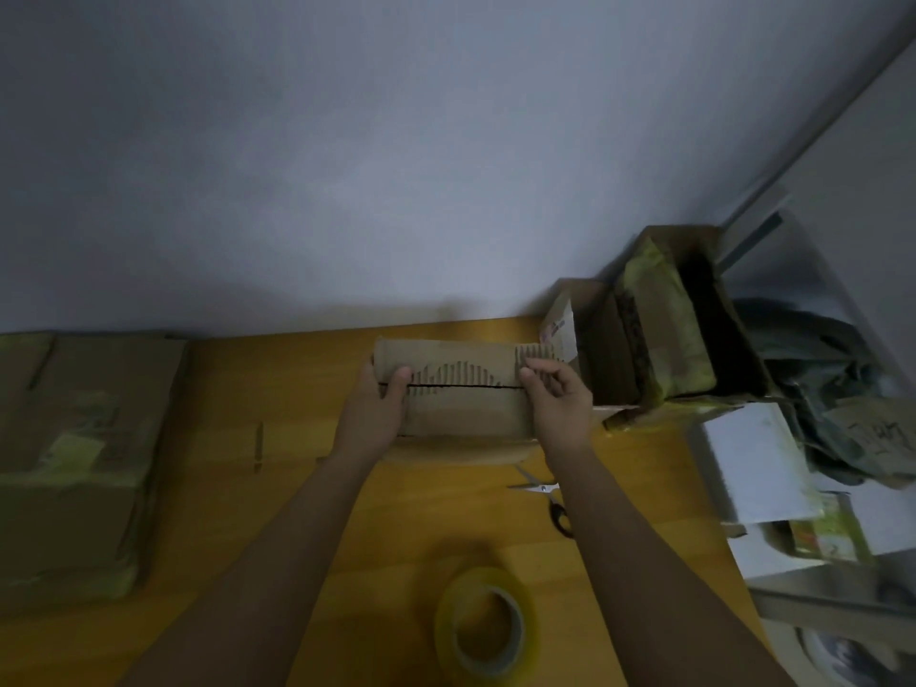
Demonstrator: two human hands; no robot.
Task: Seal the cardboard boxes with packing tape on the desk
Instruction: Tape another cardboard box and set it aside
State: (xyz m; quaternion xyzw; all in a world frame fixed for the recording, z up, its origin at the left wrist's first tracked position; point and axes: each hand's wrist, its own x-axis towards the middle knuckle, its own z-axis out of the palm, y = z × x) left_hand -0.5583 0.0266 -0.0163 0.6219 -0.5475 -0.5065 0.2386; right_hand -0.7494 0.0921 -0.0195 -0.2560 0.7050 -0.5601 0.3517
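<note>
A small, oblong cardboard box (pixel 461 394) lies on the smooth yellow-orange wooden counter (pixel 307 493), close to the pale wall. Its two top flaps meet along a dark, narrow seam, and the outer paper on the far flap is torn away in a ragged patch that bares the ribbed corrugation.

The left hand (pixel 379 404) grips the box's left end, thumb curled over the top near the seam. The right hand (pixel 557 399) holds the right end, its fingers bent and pinching at the ribbed edge there.

Nearer the person than the box, a thick ring of glossy, yellowish translucent packing tape (pixel 488 624) lies on the counter. Just to the right of the box's near corner lie metal scissors (pixel 545 493) with dark loop handles, partly hidden by the right forearm. Well left of the box sits a larger taped brown carton (pixel 74 463), blurred. Right of the box, open cartons (pixel 664 334) with crumpled yellowish tape stand in a heap.
</note>
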